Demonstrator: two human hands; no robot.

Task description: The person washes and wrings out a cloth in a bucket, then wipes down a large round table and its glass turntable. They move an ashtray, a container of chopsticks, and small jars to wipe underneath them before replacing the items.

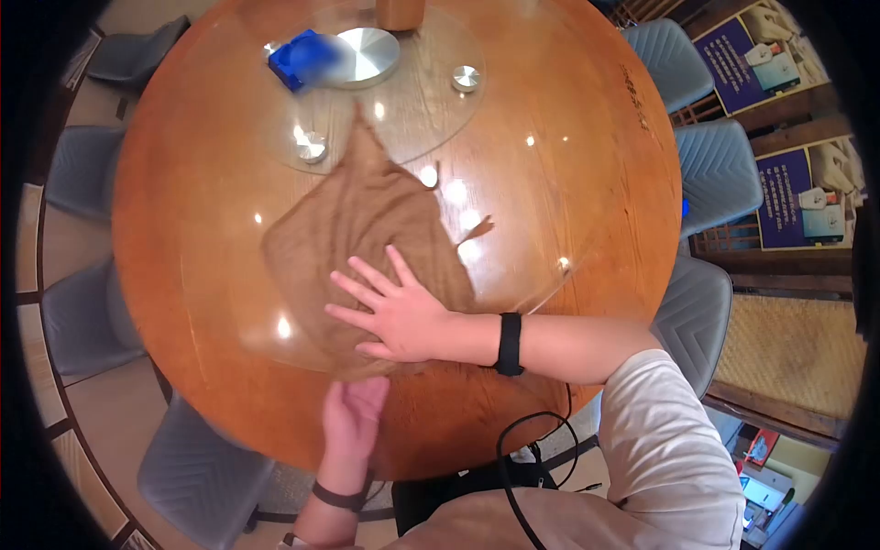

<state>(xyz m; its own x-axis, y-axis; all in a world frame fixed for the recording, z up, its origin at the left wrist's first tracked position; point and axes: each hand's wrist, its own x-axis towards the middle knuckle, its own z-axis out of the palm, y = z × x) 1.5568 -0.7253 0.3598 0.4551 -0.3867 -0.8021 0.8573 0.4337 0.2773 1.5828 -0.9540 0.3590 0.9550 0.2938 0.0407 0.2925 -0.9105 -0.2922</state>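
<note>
A brown cloth point(367, 220) lies spread on the round wooden table point(183, 229), its far corner reaching onto the glass turntable point(412, 110). My right hand point(390, 307) presses flat on the cloth's near part, fingers apart, a black band on its wrist. My left hand point(353, 417) is at the table's near edge, fingers curled at the cloth's near edge; whether it pinches the cloth is unclear.
On the turntable sit a blue object point(298, 60), a silver centre disc point(367, 53) and small metal feet point(466, 78). Grey padded chairs point(720, 174) ring the table. A black cable point(522, 458) hangs near my body. Posters point(797, 197) line the right wall.
</note>
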